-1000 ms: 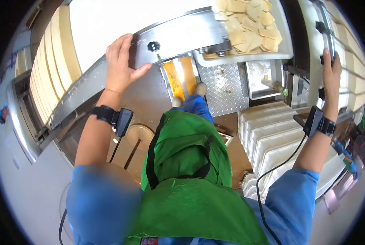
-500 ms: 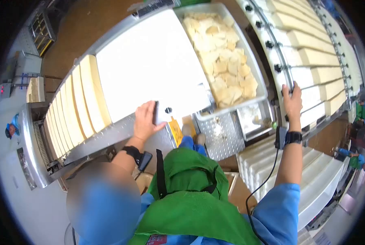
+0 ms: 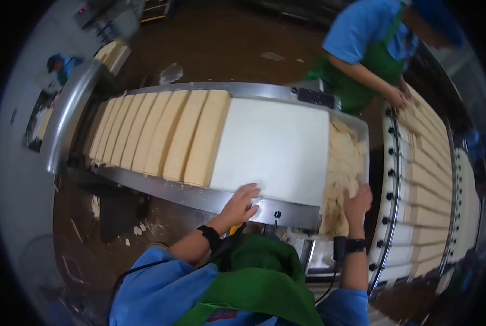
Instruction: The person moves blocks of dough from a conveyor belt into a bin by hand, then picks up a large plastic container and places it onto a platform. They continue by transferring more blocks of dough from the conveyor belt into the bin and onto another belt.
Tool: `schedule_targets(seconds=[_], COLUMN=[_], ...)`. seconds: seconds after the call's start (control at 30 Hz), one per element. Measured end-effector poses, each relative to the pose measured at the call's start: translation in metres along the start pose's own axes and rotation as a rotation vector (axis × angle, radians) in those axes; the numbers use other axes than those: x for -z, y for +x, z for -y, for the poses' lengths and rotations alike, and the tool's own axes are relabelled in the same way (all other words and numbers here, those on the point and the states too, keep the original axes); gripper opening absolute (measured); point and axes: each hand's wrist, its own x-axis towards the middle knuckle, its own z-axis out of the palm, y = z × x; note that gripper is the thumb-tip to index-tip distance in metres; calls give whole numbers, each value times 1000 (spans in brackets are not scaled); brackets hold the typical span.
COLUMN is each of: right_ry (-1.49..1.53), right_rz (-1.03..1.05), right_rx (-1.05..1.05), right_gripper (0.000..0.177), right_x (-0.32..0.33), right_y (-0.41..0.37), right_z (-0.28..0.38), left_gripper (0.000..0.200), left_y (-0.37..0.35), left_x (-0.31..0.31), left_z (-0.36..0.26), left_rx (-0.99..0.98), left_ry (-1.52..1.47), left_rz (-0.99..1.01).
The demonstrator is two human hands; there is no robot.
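Observation:
My left hand (image 3: 241, 203) rests with fingers spread on the near edge of the white conveyor belt (image 3: 270, 144), by the steel side rail (image 3: 161, 187) and its black knob (image 3: 277, 214). My right hand (image 3: 358, 201) lies on the heap of pale broken pieces (image 3: 342, 163) in the tray at the belt's right end. Its fingers are curled down into the pieces, and any grasp is hidden. Long pale-yellow slabs (image 3: 167, 136) lie side by side on the left part of the belt.
A second conveyor (image 3: 427, 185) carrying more pale slabs runs along the right. A co-worker in a blue shirt and green apron (image 3: 365, 51) stands beyond it, a hand (image 3: 397, 99) at that line. Another person (image 3: 63, 64) is far left. The brown floor (image 3: 118, 228) has crumbs.
My view has swung up from my apron to the belt. My right hand left the right conveyor's rail and came down onto the tray of pieces. My left hand stays at the belt's edge.

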Motion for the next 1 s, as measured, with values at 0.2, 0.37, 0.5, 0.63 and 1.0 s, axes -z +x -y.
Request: schedule_targets(seconds=[0.2,0.37,0.5,0.63,1.0], right_ry=[97,171,272,264,223], right_rz=[302,415,410,493,527], right_rx=[273,439,484,502,95], right_gripper=[69,75,74,70,71], right_x=[-72,-113,-121,-124,-82], right_y=[71,94,114,129,134], right_z=[194,332,425,488,423], left_gripper=[87,98,103,103,95], left_y=[-11,-20,-9,-7,1], left_x=[69,76,73,72,73], left_z=[12,53,57,54,40], left_rx=[1004,1062,1053,1043,897], left_ry=[682,533,697,737,666], left_rz=[-614,-489,-381,-346,-118])
